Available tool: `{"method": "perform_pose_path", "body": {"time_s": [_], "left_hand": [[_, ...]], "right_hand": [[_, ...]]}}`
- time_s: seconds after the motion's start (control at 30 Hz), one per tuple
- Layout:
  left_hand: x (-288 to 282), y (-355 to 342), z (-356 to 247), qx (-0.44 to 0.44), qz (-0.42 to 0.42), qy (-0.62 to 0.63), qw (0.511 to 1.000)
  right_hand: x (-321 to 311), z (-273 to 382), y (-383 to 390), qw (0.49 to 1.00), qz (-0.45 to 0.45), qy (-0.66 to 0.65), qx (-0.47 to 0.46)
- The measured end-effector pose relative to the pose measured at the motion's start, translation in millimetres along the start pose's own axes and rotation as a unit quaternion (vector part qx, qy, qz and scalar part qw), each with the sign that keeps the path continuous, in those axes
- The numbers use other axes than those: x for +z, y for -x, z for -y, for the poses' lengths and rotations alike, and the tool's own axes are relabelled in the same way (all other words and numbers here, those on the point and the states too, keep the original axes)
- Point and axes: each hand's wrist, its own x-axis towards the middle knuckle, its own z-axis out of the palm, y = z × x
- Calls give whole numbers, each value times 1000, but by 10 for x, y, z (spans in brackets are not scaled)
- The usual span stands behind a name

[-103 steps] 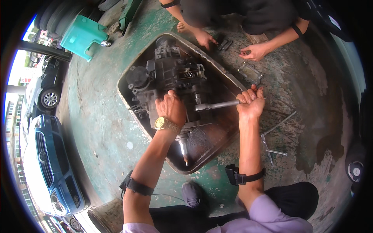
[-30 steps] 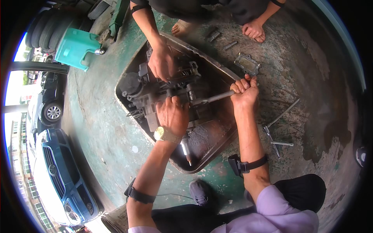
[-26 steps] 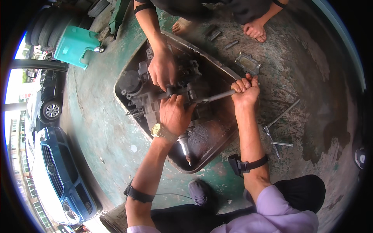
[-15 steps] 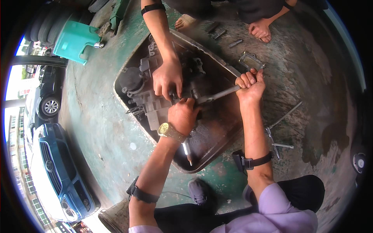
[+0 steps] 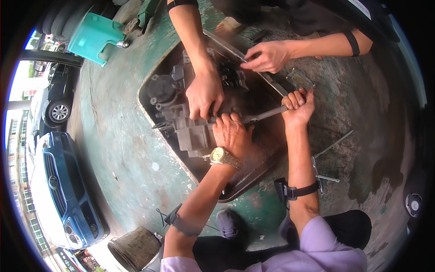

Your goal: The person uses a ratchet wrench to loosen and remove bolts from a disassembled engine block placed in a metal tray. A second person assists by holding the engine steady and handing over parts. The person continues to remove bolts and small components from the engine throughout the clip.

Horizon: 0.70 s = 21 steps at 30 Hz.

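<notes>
A greasy metal gearbox (image 5: pixel 164 88) lies in a rimmed metal tray (image 5: pixel 185 167). My right hand (image 5: pixel 297 106) grips a long wrench (image 5: pixel 268 113) whose handle reaches rightward from the gearbox. My left hand (image 5: pixel 229 133) is closed over the gearbox beside the wrench head; what its fingers hold is hidden. A co-worker's hand (image 5: pixel 205 95) reaches into the tray just above my left hand, fingers curled down onto the assembly. The co-worker's other hand (image 5: pixel 265 59) is over the tray's upper right edge, fingers bent.
A flanged metal part (image 5: pixel 300 79) and cross-shaped wrench (image 5: pixel 333 143) lie right of the tray, with small cylindrical parts (image 5: pixel 258 36) above. A turquoise stool (image 5: pixel 88 36) and tires (image 5: pixel 59 18) are upper left. A blue car (image 5: pixel 63 190) and bucket (image 5: pixel 131 249) are at left and lower left.
The co-worker's left arm has reached down into the tray; the other hand has lifted from the floor to its edge. My left hand has shifted right; the wrench handle stays gripped.
</notes>
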Motion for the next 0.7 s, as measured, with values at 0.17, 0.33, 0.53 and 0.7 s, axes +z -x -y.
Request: {"method": "perform_pose_path", "body": {"time_s": [0.17, 0.33, 0.53, 0.7], "left_hand": [[-86, -14, -144, -54, -12, -5, 998], [-172, -18, -145, -44, 54, -52, 996], [20, -25, -70, -25, 35, -38, 998], [10, -62, -11, 36, -28, -29, 999]], "right_hand": [[86, -2, -13, 998, -44, 26, 21], [304, 168, -104, 974, -184, 94, 87], [193, 288, -154, 936, -337, 63, 79], [21, 217, -104, 951, -300, 67, 36]]}}
